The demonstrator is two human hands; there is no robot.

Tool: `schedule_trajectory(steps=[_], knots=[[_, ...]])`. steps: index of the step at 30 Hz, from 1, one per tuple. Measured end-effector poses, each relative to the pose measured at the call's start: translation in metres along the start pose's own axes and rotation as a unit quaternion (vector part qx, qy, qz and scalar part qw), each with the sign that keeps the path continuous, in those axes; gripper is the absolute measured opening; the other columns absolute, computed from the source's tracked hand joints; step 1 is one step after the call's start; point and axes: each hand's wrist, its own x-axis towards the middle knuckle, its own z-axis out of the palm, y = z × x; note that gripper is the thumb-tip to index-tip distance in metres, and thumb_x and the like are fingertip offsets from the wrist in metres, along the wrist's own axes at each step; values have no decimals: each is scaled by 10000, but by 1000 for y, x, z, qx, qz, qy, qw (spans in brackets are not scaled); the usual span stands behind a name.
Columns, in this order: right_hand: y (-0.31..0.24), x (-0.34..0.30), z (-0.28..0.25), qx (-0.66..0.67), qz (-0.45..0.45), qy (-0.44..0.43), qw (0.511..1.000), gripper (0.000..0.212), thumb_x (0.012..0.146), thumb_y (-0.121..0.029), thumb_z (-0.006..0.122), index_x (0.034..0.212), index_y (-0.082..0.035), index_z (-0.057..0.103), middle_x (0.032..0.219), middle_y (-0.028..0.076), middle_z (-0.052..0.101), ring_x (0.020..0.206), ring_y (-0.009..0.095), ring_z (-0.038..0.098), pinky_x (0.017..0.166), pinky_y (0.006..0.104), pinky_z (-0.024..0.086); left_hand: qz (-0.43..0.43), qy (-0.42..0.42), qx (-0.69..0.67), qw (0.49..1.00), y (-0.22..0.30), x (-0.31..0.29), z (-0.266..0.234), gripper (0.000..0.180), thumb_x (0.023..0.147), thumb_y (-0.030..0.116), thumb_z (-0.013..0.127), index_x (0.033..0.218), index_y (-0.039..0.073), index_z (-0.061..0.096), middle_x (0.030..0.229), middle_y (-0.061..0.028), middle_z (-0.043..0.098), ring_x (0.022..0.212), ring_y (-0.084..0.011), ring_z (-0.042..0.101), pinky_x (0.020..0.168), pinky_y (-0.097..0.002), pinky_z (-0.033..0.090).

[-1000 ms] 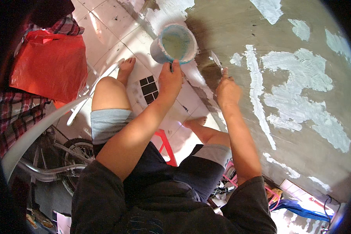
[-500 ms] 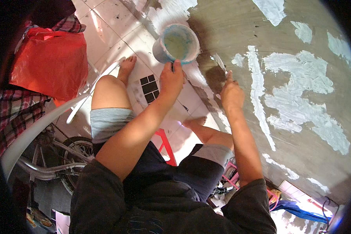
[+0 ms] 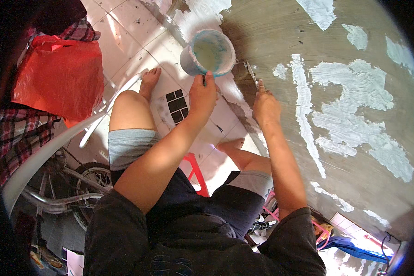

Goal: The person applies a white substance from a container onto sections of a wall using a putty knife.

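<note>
My left hand is closed on the near rim of a pale bucket, tilted so that its inside shows. Pale greenish-white stuff lies inside, and blue smears mark the inner wall. In my right hand is a putty knife, its thin blade pointing toward the far wall side, just right of the bucket. Fingers cover most of its handle. Beside it stands the grey-brown wall, with a long white putty streak and a broad white patch. Whether the blade touches the wall, I cannot tell.
Pale floor tiles lie under my bare feet, with a black-patterned patch between them. Part of a red stool shows below me. To the left are a red plastic bag, a white curved tube and a bicycle wheel.
My right hand has moved left and slightly farther away with the putty knife, bringing the blade nearer the bucket. The left hand and bucket are almost still.
</note>
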Motion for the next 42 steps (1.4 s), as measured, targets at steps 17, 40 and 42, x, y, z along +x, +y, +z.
schedule_trajectory(steps=[17,40,42], knots=[[31,-64,-10,260,89,8,961,371,940,-292,583,1259,-107,618,960,272,665,902,419,655,783,456,517,12,16,10,1000,2,3,-2,374,1006,390,458,922,30,516,728,-67,587,540,-136,558,459,-289,454],[61,-6,9,183,35,172,967,336,932,-366,592,1003,-52,689,840,224,679,785,427,653,682,477,521,10,3,2,1000,7,0,-1,369,1013,383,444,915,33,509,728,-66,580,535,-130,545,451,-284,441],[62,3,13,156,21,181,971,343,934,-365,589,1012,-46,689,842,225,680,790,423,658,684,478,523,10,-8,-3,1000,6,-1,-1,372,1013,384,443,912,32,507,735,-66,580,533,-128,541,449,-282,437]])
